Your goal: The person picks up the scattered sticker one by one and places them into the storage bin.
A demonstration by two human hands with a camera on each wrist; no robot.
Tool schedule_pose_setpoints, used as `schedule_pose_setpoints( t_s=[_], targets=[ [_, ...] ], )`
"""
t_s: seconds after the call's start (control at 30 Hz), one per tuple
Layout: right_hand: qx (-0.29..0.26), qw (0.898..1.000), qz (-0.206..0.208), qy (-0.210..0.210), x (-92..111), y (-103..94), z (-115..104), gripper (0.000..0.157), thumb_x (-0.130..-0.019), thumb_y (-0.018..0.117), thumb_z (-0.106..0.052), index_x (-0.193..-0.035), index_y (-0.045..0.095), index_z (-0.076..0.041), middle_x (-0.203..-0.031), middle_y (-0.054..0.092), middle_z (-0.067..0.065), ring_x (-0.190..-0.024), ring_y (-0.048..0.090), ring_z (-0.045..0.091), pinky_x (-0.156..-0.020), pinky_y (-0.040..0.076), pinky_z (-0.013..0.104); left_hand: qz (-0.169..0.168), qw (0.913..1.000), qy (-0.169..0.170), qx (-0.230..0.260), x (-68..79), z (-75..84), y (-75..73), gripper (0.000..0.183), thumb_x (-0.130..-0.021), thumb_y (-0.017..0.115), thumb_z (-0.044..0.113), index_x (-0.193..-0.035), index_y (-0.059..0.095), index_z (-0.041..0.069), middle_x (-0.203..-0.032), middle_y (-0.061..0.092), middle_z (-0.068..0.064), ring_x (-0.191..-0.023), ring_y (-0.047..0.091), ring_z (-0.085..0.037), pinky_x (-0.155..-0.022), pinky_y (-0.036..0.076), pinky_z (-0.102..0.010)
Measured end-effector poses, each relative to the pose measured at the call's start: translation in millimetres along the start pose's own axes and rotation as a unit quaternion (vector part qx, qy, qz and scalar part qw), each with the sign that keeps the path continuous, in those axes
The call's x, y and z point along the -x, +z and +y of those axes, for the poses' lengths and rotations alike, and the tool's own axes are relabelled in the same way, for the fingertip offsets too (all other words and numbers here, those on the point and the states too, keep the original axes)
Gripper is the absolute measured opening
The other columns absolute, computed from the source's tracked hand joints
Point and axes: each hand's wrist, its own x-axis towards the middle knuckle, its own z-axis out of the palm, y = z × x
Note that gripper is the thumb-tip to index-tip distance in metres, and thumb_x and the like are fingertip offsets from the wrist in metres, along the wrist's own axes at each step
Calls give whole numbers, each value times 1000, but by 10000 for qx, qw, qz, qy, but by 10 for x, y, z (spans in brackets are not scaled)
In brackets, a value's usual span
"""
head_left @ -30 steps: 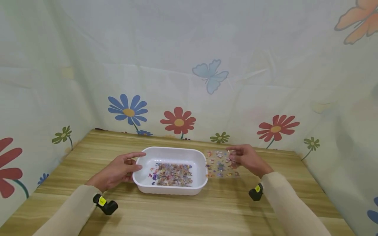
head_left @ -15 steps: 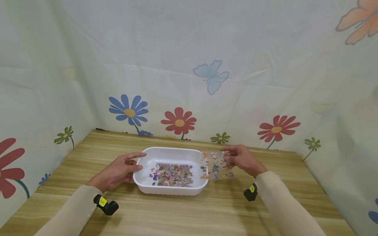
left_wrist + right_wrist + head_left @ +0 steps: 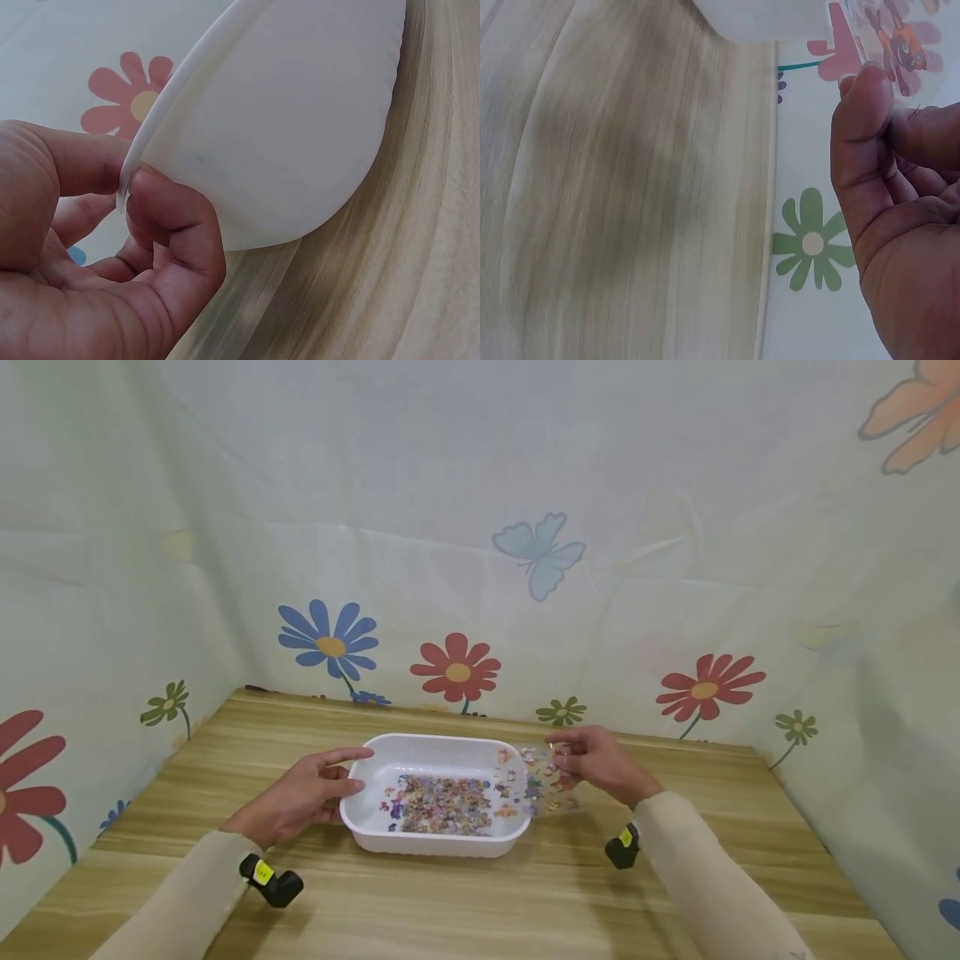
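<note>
A white plastic basin (image 3: pixel 433 846) stands on the table with a layer of colourful sticker sheets (image 3: pixel 442 803) on its floor. My left hand (image 3: pixel 300 795) pinches the basin's left rim between thumb and fingers, as the left wrist view shows up close. In my right hand (image 3: pixel 600 766) a clear sticker sheet (image 3: pixel 534 785) with small cartoon figures is pinched at its right side. The sheet's left part overlaps the basin's right rim, above the basin. In the right wrist view, thumb and fingers meet at the sheet's edge, where an orange cartoon figure shows.
The wood-grain table (image 3: pixel 450 902) extends around the basin on all sides. Behind it hangs a pale curtain (image 3: pixel 420 527) printed with flowers and butterflies. A black camera (image 3: pixel 272 881) is strapped to the left wrist and another camera (image 3: pixel 622 847) to the right.
My right hand has moved left, carrying the sticker sheet from beside the basin to partly over its right end. The left hand keeps its grip on the rim.
</note>
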Motion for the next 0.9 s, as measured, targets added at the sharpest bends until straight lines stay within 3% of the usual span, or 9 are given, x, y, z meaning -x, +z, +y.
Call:
schedule_pose_setpoints(
  t_s=[0.37,0.9],
  targets=[
    [140,9999,-37,-64,-66,135,-106,44,-101,60,2,-144,55,8,-111,71,25,-72,68,15,-72,63,31,-47,10000,53,15,-9,-13,-1,63,-102,66,10,-160,43,16,-140,50,-23,-96,68,-27,-78,62,-37],
    [70,10000,-26,-65,-127,343,-257,44,-97,60,7,-141,58,8,-107,71,22,-68,71,15,-72,65,37,-70,10000,-3,21,-4,-4,-1,63,-102,66,12,-160,42,16,-142,50,-25,-96,68,-26,-78,62,-37]
  ],
)
